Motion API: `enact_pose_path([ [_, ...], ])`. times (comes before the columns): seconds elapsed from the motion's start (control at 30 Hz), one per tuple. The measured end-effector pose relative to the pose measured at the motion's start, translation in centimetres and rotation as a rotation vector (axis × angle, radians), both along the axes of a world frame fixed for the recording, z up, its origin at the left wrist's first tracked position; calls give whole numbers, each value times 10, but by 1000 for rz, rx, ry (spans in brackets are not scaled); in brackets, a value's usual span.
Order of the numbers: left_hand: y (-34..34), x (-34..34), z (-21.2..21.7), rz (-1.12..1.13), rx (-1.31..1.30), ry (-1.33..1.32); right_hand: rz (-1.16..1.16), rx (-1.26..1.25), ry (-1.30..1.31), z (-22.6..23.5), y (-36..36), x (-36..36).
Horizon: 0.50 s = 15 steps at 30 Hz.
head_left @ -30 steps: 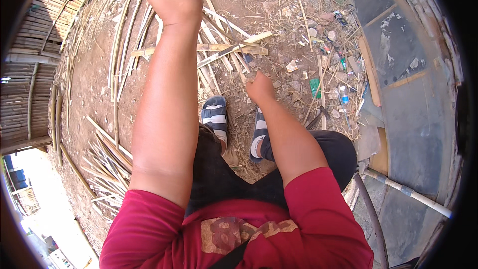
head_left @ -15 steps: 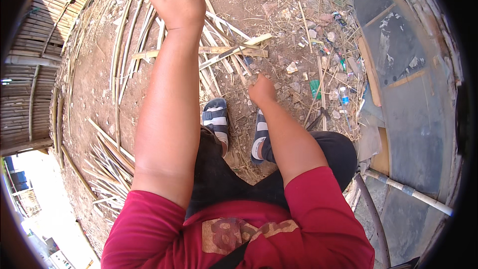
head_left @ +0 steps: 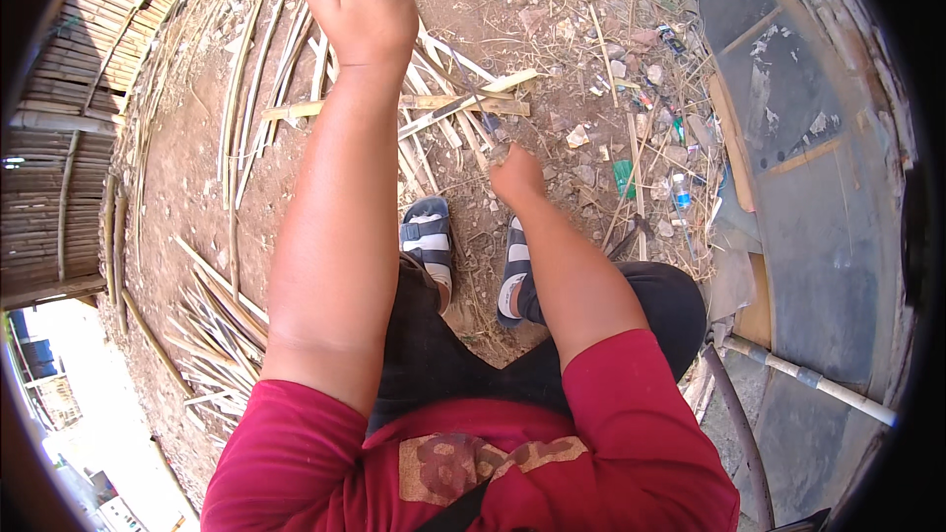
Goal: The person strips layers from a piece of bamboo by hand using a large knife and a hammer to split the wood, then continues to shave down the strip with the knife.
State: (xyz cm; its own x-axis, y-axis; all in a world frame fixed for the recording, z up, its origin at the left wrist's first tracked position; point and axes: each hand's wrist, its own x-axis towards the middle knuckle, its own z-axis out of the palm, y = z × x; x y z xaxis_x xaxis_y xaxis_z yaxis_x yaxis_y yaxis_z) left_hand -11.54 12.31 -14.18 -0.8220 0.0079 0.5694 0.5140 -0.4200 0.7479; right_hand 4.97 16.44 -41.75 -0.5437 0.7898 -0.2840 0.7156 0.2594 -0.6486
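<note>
Hard daylight floods the scene, and the dirt ground looks warm and evenly lit with short, faint shadows under the bamboo strips. At about 8 o'clock a patch is blown out to plain white. The fisheye bends straight lines toward the rim, which ends in a black ring. Focus is sharp in the middle and softer at the edges.
</note>
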Motion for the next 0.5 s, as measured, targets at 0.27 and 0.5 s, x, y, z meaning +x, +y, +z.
enact_pose_path([
  [0.27, -12, -24, 5, -198, 144, 29, -335, 139, 454, 77, 3, -10],
  [0.5, -3, -4, 3, -175, 101, -98, -90, 97, -29, 11, -15, 5],
])
